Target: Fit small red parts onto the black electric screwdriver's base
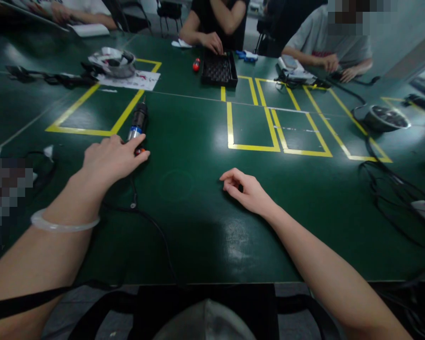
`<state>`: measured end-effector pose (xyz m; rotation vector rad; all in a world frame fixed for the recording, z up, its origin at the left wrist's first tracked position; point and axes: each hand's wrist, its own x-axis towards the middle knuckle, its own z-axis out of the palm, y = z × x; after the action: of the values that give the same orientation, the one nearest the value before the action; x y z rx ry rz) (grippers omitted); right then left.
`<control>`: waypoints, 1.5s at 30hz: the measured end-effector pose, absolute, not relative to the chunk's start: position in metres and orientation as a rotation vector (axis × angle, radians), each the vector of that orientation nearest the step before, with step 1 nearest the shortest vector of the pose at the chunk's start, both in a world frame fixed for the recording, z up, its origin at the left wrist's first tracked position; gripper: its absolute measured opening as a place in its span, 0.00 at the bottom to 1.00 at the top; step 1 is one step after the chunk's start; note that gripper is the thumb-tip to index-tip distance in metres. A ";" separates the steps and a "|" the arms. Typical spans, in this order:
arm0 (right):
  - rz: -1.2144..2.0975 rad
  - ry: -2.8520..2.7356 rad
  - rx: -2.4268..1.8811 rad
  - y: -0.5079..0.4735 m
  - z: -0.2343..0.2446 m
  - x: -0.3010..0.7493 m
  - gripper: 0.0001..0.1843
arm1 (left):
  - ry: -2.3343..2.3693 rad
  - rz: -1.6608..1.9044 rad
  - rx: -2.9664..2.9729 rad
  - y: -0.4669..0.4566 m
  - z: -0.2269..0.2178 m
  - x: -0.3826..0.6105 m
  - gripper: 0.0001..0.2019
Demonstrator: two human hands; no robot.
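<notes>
My left hand [109,156] reaches over the lower end of an electric screwdriver [139,118] that lies on the green table. Its forefinger and thumb stretch out across the tool, apart from each other, not wrapped round it. The screwdriver has a black front, a blue ring, a silver band and a red part; its bit points away from me. A dark cord [156,225] runs from near its lower end towards the table's front edge. My right hand [246,189] rests on the table with fingers loosely curled in, thumb near the forefinger, and nothing visible in it.
Yellow tape outlines [254,148] mark the table [194,236]. Across it, a co-worker's hand [212,43] is at a black tray [219,71] beside a small red object [196,64]. A metal bowl [122,66] stands left, a round container [387,118] right, with black cables [386,198] nearby.
</notes>
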<state>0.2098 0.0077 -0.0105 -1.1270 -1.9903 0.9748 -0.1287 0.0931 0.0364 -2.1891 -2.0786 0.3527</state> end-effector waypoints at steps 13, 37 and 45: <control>0.928 -2.023 -1.110 0.008 -0.012 0.210 0.07 | -2.032 0.543 -2.227 0.108 0.038 -0.128 0.38; 0.894 -2.056 -1.110 0.003 -0.010 0.204 0.08 | -1.715 0.374 -2.386 0.056 0.037 -0.078 0.32; 0.905 -2.114 -1.077 -0.002 -0.008 0.195 0.08 | -1.462 0.176 -2.530 0.012 0.028 -0.027 0.27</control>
<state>0.1952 -0.0024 -0.0082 -1.0772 -2.1145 0.9047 -0.0275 0.0124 0.0283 -2.5304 -1.4622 0.1764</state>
